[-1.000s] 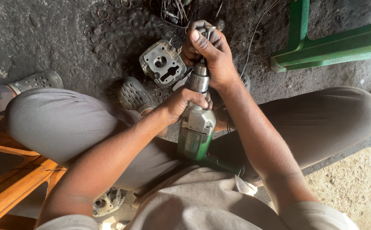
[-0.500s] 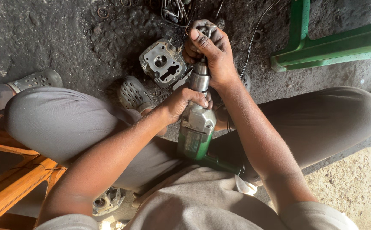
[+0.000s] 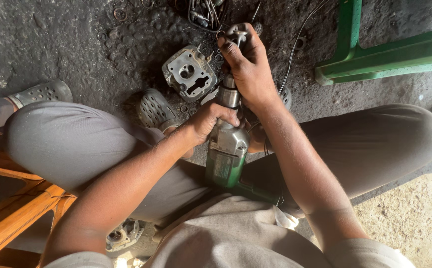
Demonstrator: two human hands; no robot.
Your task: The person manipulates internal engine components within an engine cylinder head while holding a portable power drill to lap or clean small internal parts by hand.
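Head view: left hand (image 3: 211, 119) grips the green drill (image 3: 227, 154); right hand (image 3: 248, 64) clenches its chuck key (image 3: 237, 35) (arms crossed).

Oily dark floor (image 3: 52, 39) (grimy) bears metal cylinder head (image 3: 188, 74).

Drill (image 3: 226, 159): green glossy plastic body, dull silver metal gear housing, shiny metal chuck; engine casting (image 3: 188, 73) matt grey cast metal (grimy); floor (image 3: 67, 44) rough black oily concrete; frame (image 3: 389, 59) green painted metal; stool (image 3: 12, 218) orange varnished wood; trousers (image 3: 77, 144) grey smooth cloth
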